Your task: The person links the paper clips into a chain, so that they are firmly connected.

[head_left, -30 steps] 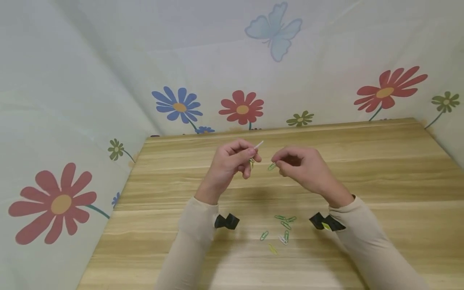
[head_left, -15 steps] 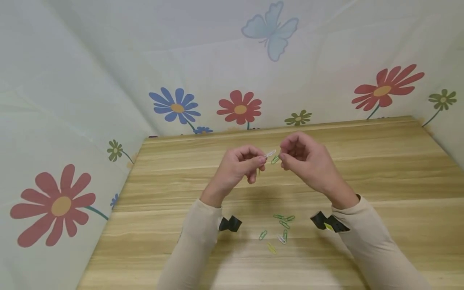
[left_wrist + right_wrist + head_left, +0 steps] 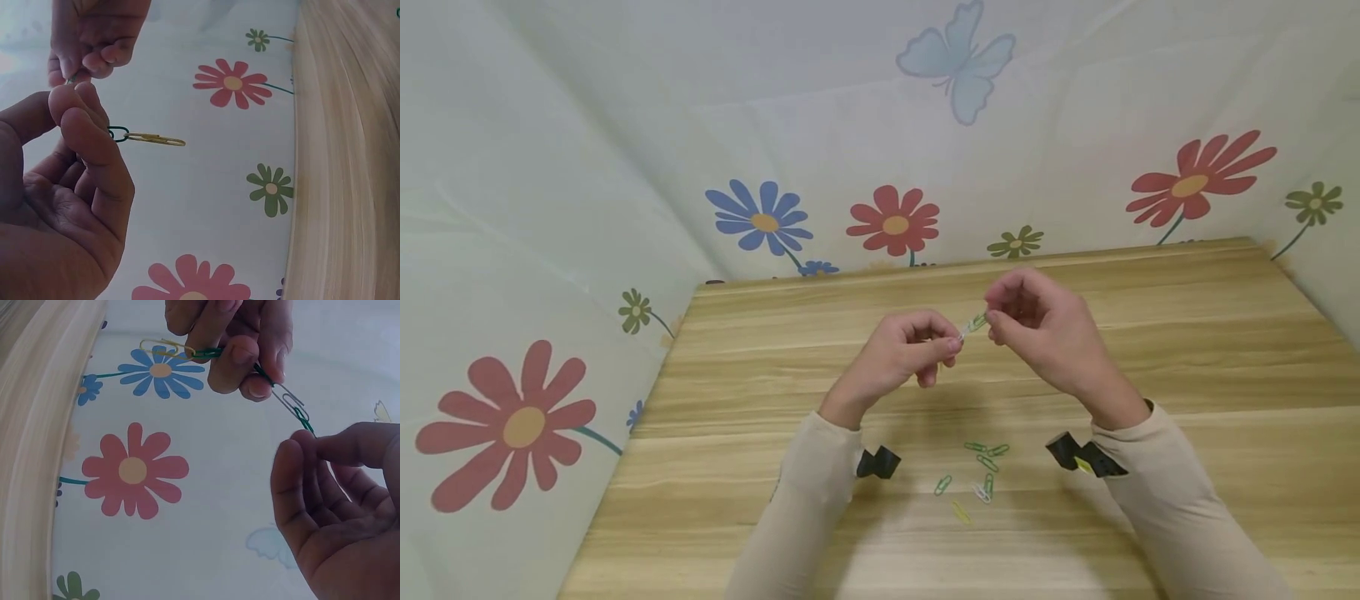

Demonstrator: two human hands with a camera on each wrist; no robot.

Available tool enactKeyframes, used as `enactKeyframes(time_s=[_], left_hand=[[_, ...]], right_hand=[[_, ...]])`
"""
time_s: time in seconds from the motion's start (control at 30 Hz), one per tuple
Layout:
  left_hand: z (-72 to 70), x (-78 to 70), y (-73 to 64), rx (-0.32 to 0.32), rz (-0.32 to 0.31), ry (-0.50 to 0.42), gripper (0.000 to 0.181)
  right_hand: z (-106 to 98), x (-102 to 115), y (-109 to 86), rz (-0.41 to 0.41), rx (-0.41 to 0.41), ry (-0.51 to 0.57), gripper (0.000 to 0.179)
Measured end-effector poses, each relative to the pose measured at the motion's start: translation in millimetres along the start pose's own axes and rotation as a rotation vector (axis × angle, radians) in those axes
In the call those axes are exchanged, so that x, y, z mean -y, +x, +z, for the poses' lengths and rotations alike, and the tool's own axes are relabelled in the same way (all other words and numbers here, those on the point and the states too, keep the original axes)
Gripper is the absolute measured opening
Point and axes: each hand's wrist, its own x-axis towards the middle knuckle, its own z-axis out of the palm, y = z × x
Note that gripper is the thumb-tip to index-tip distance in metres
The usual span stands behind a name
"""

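Observation:
My left hand [image 3: 906, 352] pinches a short chain of linked paper clips. A yellow paper clip [image 3: 156, 139] hangs free at one end, linked to a green paper clip [image 3: 206, 354] that runs behind the fingers. At the chain's other end a white paper clip [image 3: 289, 400] sticks out toward my right hand [image 3: 1048, 337]. Between right thumb and forefinger is the end of another green paper clip [image 3: 304, 419], its loop overlapping the white one's far end. Both hands are raised over the table, fingertips a short gap apart.
On the wooden table [image 3: 760, 375], below the hands, lie several loose green paper clips [image 3: 942, 485], a white paper clip [image 3: 981, 493] and a yellow paper clip [image 3: 961, 512]. A flower-printed cloth [image 3: 820, 100] stands behind and to the left.
The left hand has moved right and slightly down, the right hand slightly right and up. The gap between the white and green paper clips has closed; they now overlap.

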Motion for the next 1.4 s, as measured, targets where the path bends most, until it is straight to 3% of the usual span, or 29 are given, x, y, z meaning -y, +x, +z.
enactKeyframes(time_s=[0.2,0.3,0.87,1.03,1.27,1.4], left_hand=[[0.2,1.9,-0.6,-0.007,0.004,0.012,0.015],[0.9,1.6,-0.9,-0.006,0.0,0.012,0.013],[1.3,4.3,1.7,0.021,-0.037,0.007,0.018],[4.6,8.5,2.8,0.042,-0.014,-0.096,0.033],[10.6,9.4,3.6,0.119,0.051,-0.28,0.059],[9.6,9.7,2.4,0.151,0.043,-0.313,0.053]], right_hand=[[1,2,-0.1,0.04,0.11,-0.085,0.014],[1,2,-0.6,0.055,0.12,-0.099,0.015],[-5,2,-1.3,0.002,-0.044,-0.099,0.012],[0,5,-1.6,-0.057,0.007,-0.12,0.013],[11,11,-2.2,-0.14,0.057,-0.163,0.015],[12,13,-4.3,-0.154,0.029,-0.169,0.018]])
